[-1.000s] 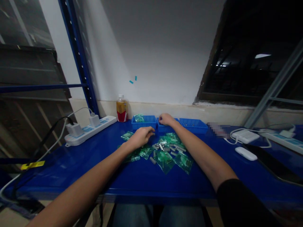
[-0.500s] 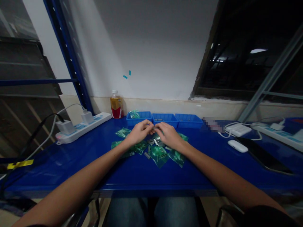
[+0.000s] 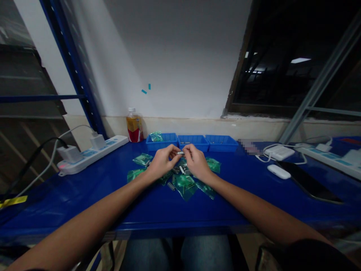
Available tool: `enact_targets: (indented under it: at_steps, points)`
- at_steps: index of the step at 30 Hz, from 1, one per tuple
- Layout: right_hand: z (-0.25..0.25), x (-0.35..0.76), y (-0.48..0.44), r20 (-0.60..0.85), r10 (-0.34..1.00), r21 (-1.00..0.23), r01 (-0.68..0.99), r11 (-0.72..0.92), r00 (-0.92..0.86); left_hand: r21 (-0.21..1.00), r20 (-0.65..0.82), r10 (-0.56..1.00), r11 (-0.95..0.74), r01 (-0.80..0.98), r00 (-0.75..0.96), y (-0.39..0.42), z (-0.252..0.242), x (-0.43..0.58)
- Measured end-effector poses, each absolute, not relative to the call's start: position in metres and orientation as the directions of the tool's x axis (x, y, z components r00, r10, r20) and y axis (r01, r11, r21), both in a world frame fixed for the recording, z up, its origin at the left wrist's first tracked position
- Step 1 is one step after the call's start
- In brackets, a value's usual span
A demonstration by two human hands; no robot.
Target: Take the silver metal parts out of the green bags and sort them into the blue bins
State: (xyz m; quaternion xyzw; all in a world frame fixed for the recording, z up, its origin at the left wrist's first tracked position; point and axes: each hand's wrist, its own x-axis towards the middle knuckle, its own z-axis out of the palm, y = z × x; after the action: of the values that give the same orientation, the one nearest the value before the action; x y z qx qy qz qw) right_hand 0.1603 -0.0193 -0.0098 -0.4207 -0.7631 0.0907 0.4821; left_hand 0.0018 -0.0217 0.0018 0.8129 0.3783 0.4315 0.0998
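Between my fingertips, above the middle of the blue table (image 3: 146, 216), a small silvery metal cylinder (image 3: 179, 153) lies roughly level. My left hand (image 3: 161, 162) pinches its left end, with the thumb lower than the fingers. The other end is in the closed fingers of my right hand (image 3: 197, 162). Below both hands are several green clear plastic bags (image 3: 184, 186) with small parts inside. Loose metal pieces (image 3: 171, 186) lie among them, some hidden by my hands.
Three blue bins stand along the wall: the left bin (image 3: 166, 146) holds a green bag, the middle bin (image 3: 194, 146) and right bin (image 3: 225, 146) small pieces. A drink bottle (image 3: 134, 126), power strip (image 3: 93, 152), white case (image 3: 278, 171) and dark phone (image 3: 310, 184) sit around.
The view has swung slightly to the right. My left thumb has dropped away from the fingers, and the metal cylinder now shows plainly between my two hands.
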Motion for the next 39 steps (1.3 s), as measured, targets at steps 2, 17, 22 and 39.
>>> enact_targets:
  at_steps: [2, 17, 22, 39]
  points:
    - [-0.011, 0.161, -0.019, 0.666, 0.722, -0.527, 0.565, 0.635, -0.191, 0.496, 0.616, 0.707, -0.69, 0.527, 0.347, -0.022, 0.001, 0.002]
    - [-0.01, 0.165, -0.017, 0.745, 0.603, -0.377, 0.565, 0.734, -0.285, 0.432, 0.595, 0.727, -0.649, 0.626, 0.343, -0.022, 0.004, 0.002]
    - [-0.003, 0.169, -0.022, 0.743, 0.53, -0.257, 0.557, 0.79, -0.409, 0.479, 0.552, 0.753, -0.638, 0.603, 0.358, -0.021, 0.003, 0.001]
    - [-0.002, 0.173, -0.02, 0.713, 0.537, -0.226, 0.578, 0.784, -0.45, 0.466, 0.607, 0.714, -0.675, 0.572, 0.348, -0.022, 0.006, -0.001]
